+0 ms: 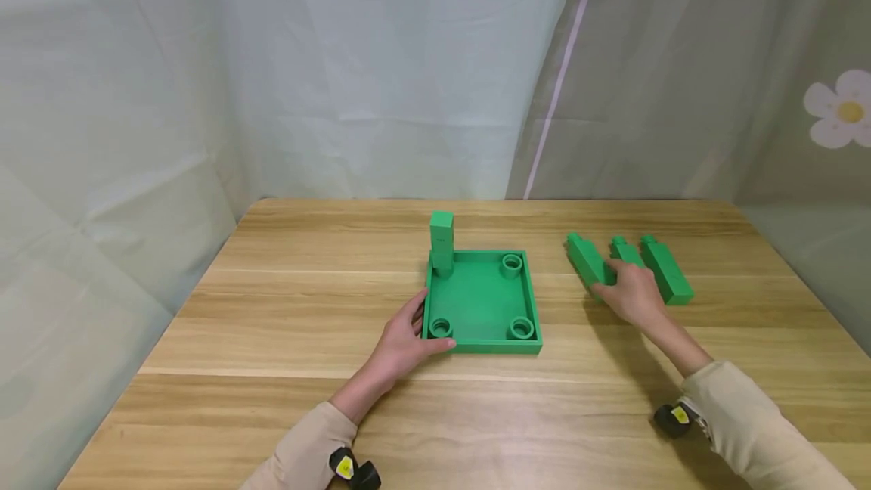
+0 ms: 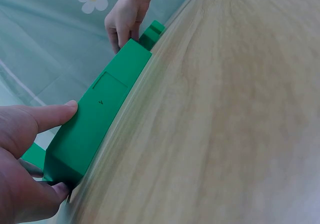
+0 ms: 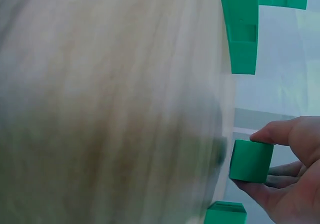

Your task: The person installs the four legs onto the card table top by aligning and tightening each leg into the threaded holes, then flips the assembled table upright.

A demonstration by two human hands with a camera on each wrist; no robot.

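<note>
Centrally on the wooden bench (image 1: 286, 301) sits a square green tray (image 1: 485, 299) with a low rim and round sockets in its corners; three sockets show open, at the far right, near left and near right. From the far left corner a green rectangular post (image 1: 441, 242) stands upright. The left hand (image 1: 407, 339) is at the tray's near left corner: the wrist view shows its thumb lying along the outer wall and the fingers curled under the corner, so it grips the tray there.

To the right of the tray, apart from it, three more green posts lie flat on the bench side by side, each with a small peg at its far end: a left post (image 1: 585, 259), a middle post (image 1: 624, 251) and a right post (image 1: 667, 271). The right hand (image 1: 636, 295) rests over the near end of the middle post; its own wrist camera shows the thumb on one side and the fingers on the other, pinching the block's square end. The left post touches the hand's edge, the right one lies just beside it
</note>
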